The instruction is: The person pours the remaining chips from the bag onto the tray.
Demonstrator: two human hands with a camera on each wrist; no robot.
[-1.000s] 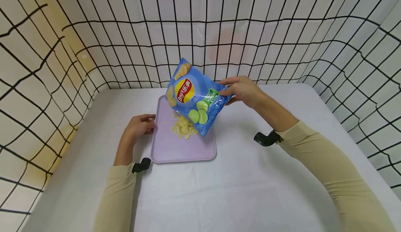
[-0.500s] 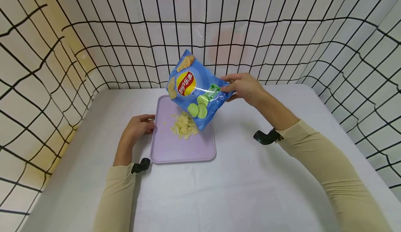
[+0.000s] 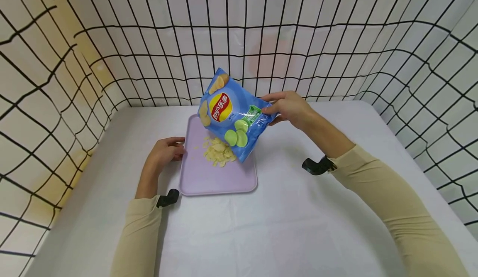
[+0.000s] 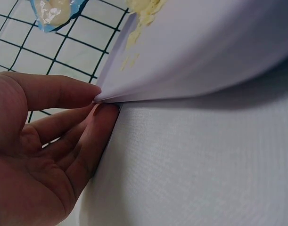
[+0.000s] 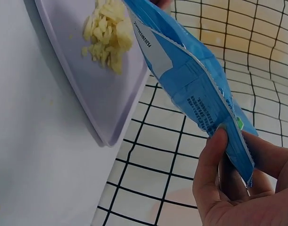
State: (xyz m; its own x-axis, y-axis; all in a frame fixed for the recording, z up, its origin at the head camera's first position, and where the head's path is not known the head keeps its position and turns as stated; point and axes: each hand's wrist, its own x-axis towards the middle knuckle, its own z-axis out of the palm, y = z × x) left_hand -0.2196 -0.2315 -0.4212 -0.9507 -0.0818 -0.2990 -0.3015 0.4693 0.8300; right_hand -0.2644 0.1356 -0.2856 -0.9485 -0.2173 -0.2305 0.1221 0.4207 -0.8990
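Observation:
A blue Lay's chip bag point(image 3: 235, 115) hangs tilted over the back right part of a lilac tray point(image 3: 209, 181). Its lower right end is pinched between the thumb and fingers of my right hand point(image 3: 293, 109); the right wrist view shows that same hand point(image 5: 257, 188) gripping the bag's crimped end. Below the bag, a small heap of pale yellow potato chips point(image 3: 218, 151) lies on the tray, partly hidden in the head view. My left hand point(image 3: 164, 150) is at the tray's left edge. In the left wrist view its thumb and fingers point(image 4: 103, 122) pinch the rim.
A white cloth covers the table point(image 3: 284, 227) under the tray. Black wire mesh point(image 3: 242, 32) stands along the back and both sides. A few crumbs point(image 4: 129, 61) lie apart from the heap, towards the tray's left side.
The bag and right hand rose slightly half a second ago and are now lower again, near where they were a second ago. The left hand and tray stay put.

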